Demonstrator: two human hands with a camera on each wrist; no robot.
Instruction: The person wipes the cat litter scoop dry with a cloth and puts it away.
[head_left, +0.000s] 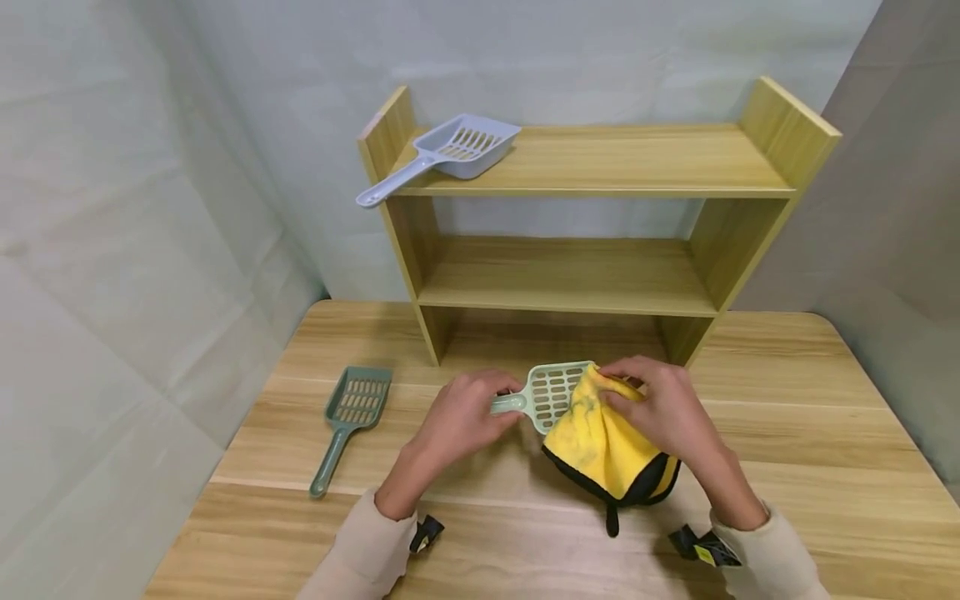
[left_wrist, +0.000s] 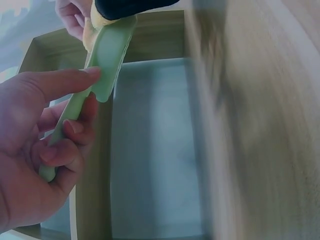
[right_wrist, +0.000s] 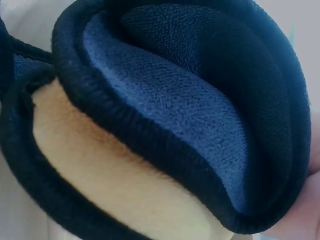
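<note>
A pale green slotted litter scoop (head_left: 551, 393) is held above the table by its handle, which my left hand (head_left: 467, 414) grips. In the left wrist view the fingers of the left hand (left_wrist: 45, 135) curl round the green handle (left_wrist: 70, 112). My right hand (head_left: 663, 406) pinches a yellow cloth (head_left: 603, 437) with a dark backing and black edging against the scoop's far end. The cloth covers part of the scoop's slotted pan. Close up in the right wrist view, the folded cloth's dark side (right_wrist: 170, 100) fills most of the picture and hides most of the right hand.
A darker green litter scoop (head_left: 358, 402) lies on the wooden table (head_left: 262, 517) at the left. On the top board of the wooden shelf (head_left: 645, 158) rests a lavender scoop (head_left: 461, 148), its handle jutting past the left side. Pale cloth hangs behind.
</note>
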